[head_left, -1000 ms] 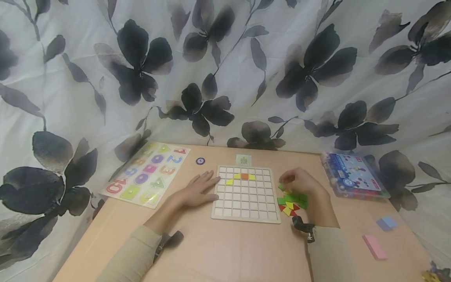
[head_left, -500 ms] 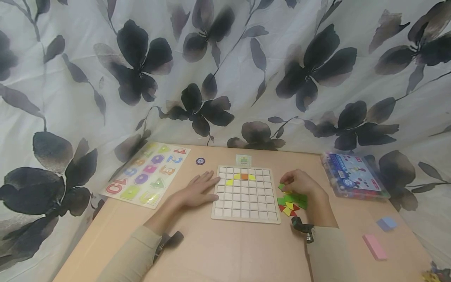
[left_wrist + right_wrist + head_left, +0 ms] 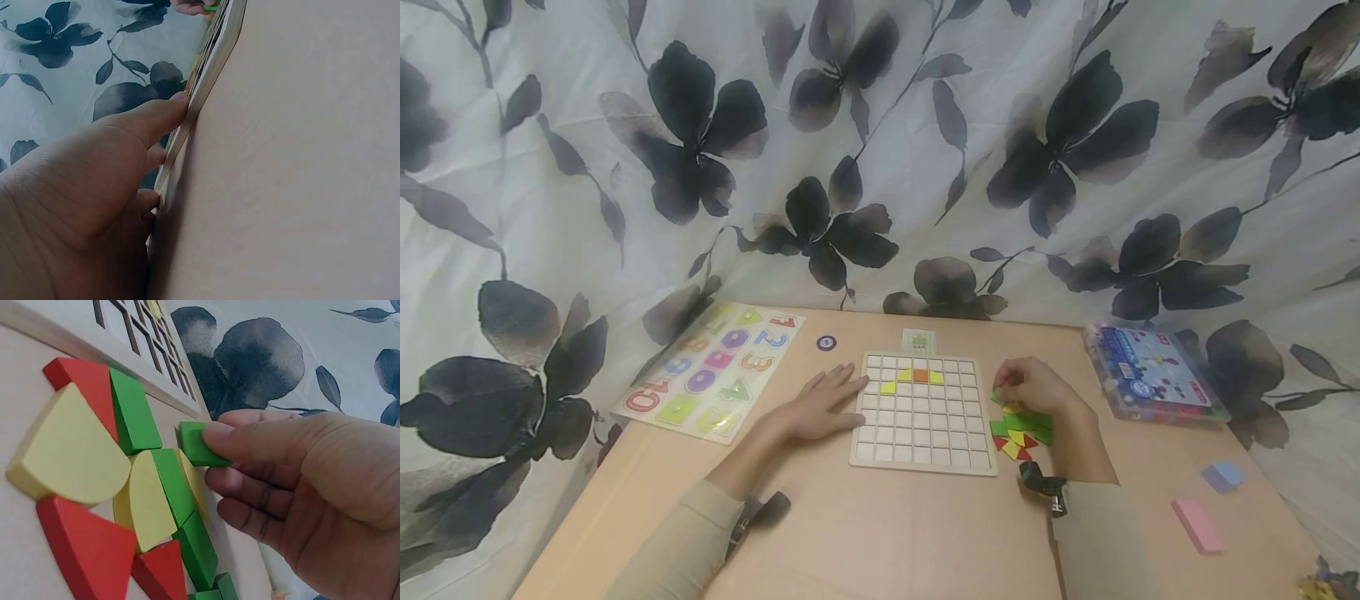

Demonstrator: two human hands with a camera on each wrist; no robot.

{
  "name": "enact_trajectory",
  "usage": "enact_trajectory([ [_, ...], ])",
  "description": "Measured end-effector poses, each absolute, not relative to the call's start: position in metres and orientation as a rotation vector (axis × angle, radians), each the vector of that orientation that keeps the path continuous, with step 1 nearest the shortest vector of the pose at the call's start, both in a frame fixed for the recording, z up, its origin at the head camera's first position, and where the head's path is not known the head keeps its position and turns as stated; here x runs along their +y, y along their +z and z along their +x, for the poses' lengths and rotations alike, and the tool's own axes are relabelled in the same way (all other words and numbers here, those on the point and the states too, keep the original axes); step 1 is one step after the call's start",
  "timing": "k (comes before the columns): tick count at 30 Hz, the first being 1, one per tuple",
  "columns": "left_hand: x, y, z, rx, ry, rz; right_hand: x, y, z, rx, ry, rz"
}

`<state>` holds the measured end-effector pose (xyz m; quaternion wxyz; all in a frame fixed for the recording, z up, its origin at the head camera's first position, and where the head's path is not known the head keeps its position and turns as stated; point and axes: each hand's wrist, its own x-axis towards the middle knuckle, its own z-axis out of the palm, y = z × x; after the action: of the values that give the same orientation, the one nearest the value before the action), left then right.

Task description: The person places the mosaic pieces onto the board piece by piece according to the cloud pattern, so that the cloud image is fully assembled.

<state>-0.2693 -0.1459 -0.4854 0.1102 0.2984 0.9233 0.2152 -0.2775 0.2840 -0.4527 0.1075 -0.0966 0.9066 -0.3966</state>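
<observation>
A square white grid board (image 3: 922, 454) lies mid-table, with several yellow pieces (image 3: 889, 387) and one orange square (image 3: 921, 376) in its upper cells. My left hand (image 3: 820, 406) rests flat at the board's left edge; in the left wrist view its thumb (image 3: 153, 119) touches the rim. Right of the board, my right hand (image 3: 1037, 385) pinches a green block (image 3: 195, 442) between thumb and fingers. Just below that hand is a pile of wooden blocks: green (image 3: 134, 412), yellow (image 3: 72, 447) and red (image 3: 84, 550). Part of the pile is hidden behind the hand in the head view.
A small pattern card (image 3: 919, 340) lies behind the board, with a round dark token (image 3: 827, 342) to its left. A number sheet (image 3: 718, 371) covers the left side. At right are a clear plastic box (image 3: 1153, 375), a blue block (image 3: 1222, 475) and a pink block (image 3: 1198, 526).
My right hand shifts only slightly over the pile, and the green block it pinches turns a little. The left hand and the board stay where they were.
</observation>
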Motion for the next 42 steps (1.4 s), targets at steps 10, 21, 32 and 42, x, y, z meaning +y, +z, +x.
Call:
enact_trajectory([
  [10,-0.144,-0.486,-0.270,2.712,0.632,0.883,0.284,-0.448,-0.274,2.713,-1.259,-0.136],
  [21,-0.141,-0.482,-0.269,2.708,0.615,0.899,0.268,-0.440,-0.272,2.781,-1.264,-0.152],
  [32,-0.139,-0.486,-0.270,2.703,0.634,0.904,0.242,-0.438,-0.274,2.829,-1.336,-0.293],
  [42,-0.144,-0.485,-0.269,2.709,0.640,0.879,0.208,-0.437,-0.275,2.848,-1.402,-0.357],
])
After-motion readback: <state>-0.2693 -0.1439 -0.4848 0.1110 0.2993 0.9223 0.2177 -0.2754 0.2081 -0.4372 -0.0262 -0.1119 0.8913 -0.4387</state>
